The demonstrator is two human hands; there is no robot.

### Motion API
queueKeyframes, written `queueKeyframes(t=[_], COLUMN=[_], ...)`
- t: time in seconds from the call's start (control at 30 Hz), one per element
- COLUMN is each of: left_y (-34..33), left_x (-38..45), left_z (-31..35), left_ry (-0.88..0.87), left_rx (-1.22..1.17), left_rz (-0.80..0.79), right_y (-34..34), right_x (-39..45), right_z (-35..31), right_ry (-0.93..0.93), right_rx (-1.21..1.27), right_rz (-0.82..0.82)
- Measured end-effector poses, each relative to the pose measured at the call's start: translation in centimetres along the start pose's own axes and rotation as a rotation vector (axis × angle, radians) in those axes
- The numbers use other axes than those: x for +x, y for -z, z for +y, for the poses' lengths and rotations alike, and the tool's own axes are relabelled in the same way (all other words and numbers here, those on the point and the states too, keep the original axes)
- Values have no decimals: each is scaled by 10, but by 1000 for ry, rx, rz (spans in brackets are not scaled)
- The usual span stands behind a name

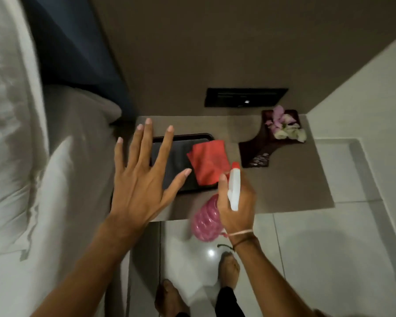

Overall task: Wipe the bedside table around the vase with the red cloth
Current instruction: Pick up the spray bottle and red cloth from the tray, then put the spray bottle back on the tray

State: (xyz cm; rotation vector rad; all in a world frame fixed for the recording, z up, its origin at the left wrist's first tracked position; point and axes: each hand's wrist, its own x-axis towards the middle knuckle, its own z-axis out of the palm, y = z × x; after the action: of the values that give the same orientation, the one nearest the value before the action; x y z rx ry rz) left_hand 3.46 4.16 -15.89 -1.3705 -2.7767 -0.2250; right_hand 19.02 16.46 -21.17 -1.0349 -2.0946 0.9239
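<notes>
Centre frame: red cloth (pixel 208 163) lies partly in a dark tray (pixel 169 161) on the counter (pixel 295 179). Upper right, a dark vase (pixel 261 147) holds flowers (pixel 286 126). Left hand (pixel 142 179) grip wide, empty; right hand (pixel 237 207) grip holds a pink spray bottle (pixel 206 223).

- The tabletop (pixel 295 186) stands against the far wall, with the bed (pixel 62 170) just to its left and the floor (pixel 318 259) on its near side.
- A tray (pixel 169 156) lies on the left part of the tabletop.
- The cloth (pixel 209 161) lies on the right end of the tray, its right edge reaching over the tray's rim.
- The vase (pixel 266 143) stands at the far right corner of the tabletop, well apart from the tray, with flowers (pixel 286 126) at its far end.
- A wall panel (pixel 246 97) sits on the wall behind the tabletop, left of the vase.
- The left hand (pixel 142 177) hovers spread over the left end of the tray.
- The right hand (pixel 237 207) is at the near edge of the tabletop, right of the left hand, its fingers (pixel 223 179) wrapped around a spray bottle (pixel 207 221); the nozzle lies just near of the cloth.
- Pillows (pixel 9 133) lie on the bed at far left.
</notes>
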Motion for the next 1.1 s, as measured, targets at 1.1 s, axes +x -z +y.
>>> queueKeyframes(t=[1.1], left_y=[-13], left_x=[-28], left_z=[-35], left_ry=[245], left_rx=[103], left_rz=[-77], right_y=[-50], right_x=[80], right_z=[-43], right_ry=[300], right_rx=[-87], right_rz=[-194])
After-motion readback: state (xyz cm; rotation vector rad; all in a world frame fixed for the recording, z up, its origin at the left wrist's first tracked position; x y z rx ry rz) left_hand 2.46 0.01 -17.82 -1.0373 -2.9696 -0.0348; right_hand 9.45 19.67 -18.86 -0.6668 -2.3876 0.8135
